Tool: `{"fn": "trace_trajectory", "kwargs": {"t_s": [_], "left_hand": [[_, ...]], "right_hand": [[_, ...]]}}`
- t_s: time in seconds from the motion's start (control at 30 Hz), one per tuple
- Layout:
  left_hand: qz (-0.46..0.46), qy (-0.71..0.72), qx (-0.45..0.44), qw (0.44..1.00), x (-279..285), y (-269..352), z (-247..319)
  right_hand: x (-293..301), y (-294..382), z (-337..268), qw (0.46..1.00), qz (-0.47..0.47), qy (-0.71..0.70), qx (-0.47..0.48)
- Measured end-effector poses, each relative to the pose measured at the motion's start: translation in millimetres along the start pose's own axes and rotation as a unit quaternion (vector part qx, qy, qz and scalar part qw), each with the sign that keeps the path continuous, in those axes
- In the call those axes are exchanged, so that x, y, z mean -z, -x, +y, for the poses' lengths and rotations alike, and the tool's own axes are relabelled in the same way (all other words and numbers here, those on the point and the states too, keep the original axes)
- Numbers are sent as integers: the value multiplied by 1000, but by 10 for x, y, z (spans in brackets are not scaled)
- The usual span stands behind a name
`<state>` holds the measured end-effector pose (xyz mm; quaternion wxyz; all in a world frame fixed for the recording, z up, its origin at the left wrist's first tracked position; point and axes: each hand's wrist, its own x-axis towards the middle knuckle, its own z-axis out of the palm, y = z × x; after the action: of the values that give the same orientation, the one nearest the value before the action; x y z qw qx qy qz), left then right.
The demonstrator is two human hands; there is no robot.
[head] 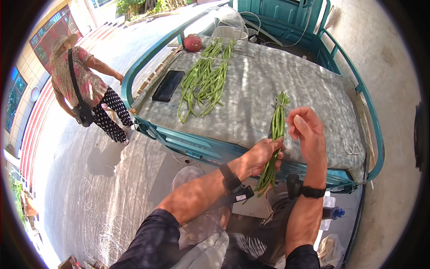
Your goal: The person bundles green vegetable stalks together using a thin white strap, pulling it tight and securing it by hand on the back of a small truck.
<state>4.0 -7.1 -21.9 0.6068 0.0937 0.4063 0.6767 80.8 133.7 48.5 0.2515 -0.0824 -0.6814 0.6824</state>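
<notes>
My left hand (267,156) is closed around the middle of a bundle of long green beans (278,122), tied near its upper end with a thin pale tie. The bundle's loose ends hang below that hand, past the cart's edge. Just right of the bundle, my right hand (305,129) is raised with curled fingers, and I see nothing held in it. More tied bundles of green beans (203,80) lie on the grey woven cloth (248,111) at the upper left. A dark smartphone (168,85) lies beside them, and a red round fruit (192,43) sits behind it.
The cloth covers the bed of a teal metal cargo cart with side rails (364,90). A white bucket (228,32) stands behind it. A person in a straw hat (79,74) is at the left. Tangled wire (109,235) lies on the ground, and a bottle (332,213) is at lower right.
</notes>
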Motion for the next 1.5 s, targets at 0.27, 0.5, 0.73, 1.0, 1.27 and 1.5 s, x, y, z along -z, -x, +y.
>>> {"fn": "trace_trajectory", "kwargs": {"t_s": [0.27, 0.5, 0.73, 1.0, 1.27, 1.5], "left_hand": [[20, -61, 19, 998, -208, 40, 152], [8, -31, 14, 999, -79, 50, 51], [13, -25, 9, 1000, -75, 71, 50], [12, -21, 10, 1000, -71, 66, 41], [9, -10, 11, 1000, -58, 75, 44], [6, -11, 11, 1000, -80, 86, 49]], "right_hand": [[-1030, 681, -817, 862, -278, -405, 128], [-1230, 925, -996, 720, -395, -567, 67], [-1268, 998, -1050, 711, -375, -593, 47], [-1358, 1072, -1046, 669, -338, -662, -1], [-1514, 1080, -1034, 659, -352, -654, 121], [-1407, 926, -856, 498, -525, -677, 134]]}}
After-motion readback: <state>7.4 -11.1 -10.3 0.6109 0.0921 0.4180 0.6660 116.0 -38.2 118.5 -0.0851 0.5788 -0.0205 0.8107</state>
